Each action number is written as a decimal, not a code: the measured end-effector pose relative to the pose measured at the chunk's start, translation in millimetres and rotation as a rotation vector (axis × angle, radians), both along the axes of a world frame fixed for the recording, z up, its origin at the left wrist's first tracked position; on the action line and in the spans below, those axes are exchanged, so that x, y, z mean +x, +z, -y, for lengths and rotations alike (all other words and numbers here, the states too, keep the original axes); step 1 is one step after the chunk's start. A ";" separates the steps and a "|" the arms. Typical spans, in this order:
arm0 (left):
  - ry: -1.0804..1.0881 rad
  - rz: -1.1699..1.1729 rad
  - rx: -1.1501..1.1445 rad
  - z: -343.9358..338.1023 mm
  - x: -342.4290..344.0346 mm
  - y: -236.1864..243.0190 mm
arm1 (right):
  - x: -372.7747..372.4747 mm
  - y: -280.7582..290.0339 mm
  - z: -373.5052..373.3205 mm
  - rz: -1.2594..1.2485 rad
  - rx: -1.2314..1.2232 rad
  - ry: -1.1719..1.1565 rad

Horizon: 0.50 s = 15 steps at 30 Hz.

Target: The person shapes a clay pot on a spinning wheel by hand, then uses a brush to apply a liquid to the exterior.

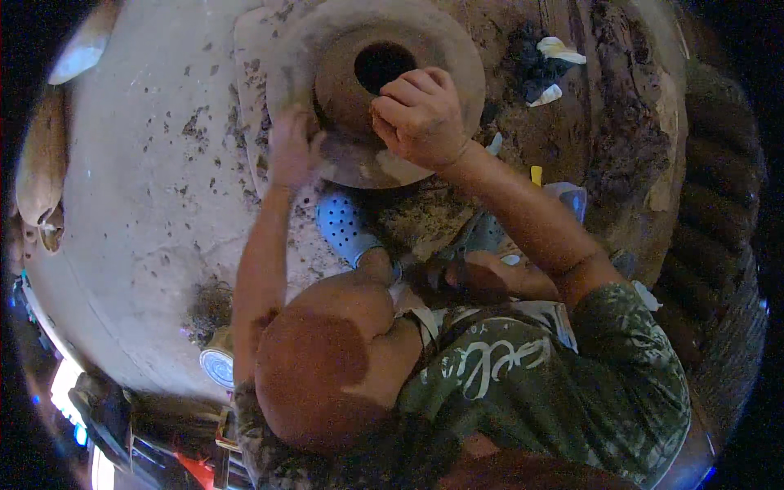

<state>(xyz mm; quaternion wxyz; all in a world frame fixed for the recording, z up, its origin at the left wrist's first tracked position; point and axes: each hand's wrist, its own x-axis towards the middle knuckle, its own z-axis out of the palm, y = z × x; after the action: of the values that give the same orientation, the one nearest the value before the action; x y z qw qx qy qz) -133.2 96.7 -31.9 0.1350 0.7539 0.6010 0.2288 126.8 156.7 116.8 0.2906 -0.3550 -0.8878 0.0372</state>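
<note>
A rounded clay pot (339, 86) with a dark round mouth sits on a wide disc (290, 61) at the top of the view. Above the pot's near right side, beside the mouth, is my right hand (420, 118). Its fingers are curled in closely; whatever they may hold is hidden beneath them. Motion smears my left hand (296, 149) at the disc's left edge, so its fingers cannot be told clearly. Below the disc are my feet, one in a blue clog with holes (343, 224).
Pale scraps (559, 51) lie on dark, clay-smeared ground to the upper right. A yellow object (536, 175) stands by a translucent container (569, 196) near my right forearm. On the left are a can (218, 365) and large tan pots (41, 171). Dark ridged shapes (719, 188) line the right.
</note>
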 end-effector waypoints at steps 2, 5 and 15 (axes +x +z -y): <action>-0.003 -0.121 -0.024 -32.0 -24.1 14.8 | -0.5 0.3 -2.3 -0.015 0.004 0.016; 0.103 -0.151 -0.110 -59.2 -36.0 28.3 | -1.9 0.6 -5.4 -0.013 0.016 0.017; 0.207 0.200 0.079 30.4 68.6 25.9 | 11.1 -0.1 -10.6 0.068 0.009 0.039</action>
<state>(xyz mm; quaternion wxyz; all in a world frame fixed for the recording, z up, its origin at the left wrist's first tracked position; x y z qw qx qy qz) -64.7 66.4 -6.0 0.1403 0.6659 0.6496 0.3389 137.9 167.3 116.7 0.2610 -0.3371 -0.9042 0.0267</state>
